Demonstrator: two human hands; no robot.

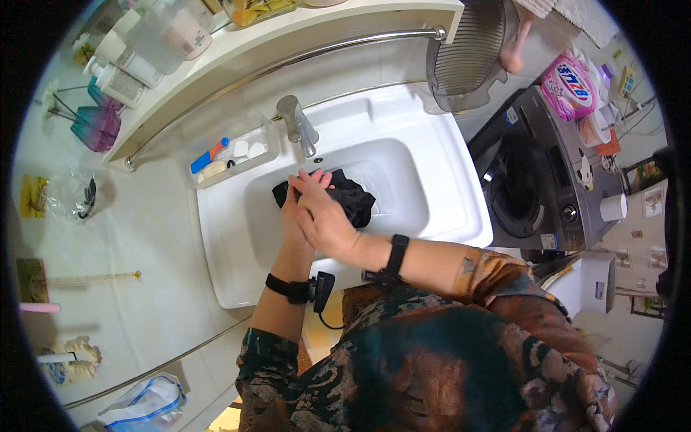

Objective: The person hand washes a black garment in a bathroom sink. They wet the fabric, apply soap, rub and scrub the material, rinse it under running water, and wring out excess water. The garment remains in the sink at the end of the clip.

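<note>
Over the white washbasin (337, 258), my right hand (326, 221) lies across my left hand (291, 213), the two touching. The right fingers are stretched out with the thumb apart, and I see nothing held in them. The left palm is mostly covered by the right hand, so what is inside it cannot be seen. Beneath both hands a crumpled black cloth (353, 198) lies in the basin's bowl; it looks wet. Behind the hands stands a chrome faucet (298, 124), its spout pointing down into the bowl.
A clear plastic tray (256, 167) with soap pieces and a blue-and-orange brush (209, 155) sits at the basin's back left. A bottle-laden shelf (302, 27) with a chrome rail (324, 49) overhangs the back. On the right stands a dark washing machine (518, 178) bearing a pink detergent bag (569, 86).
</note>
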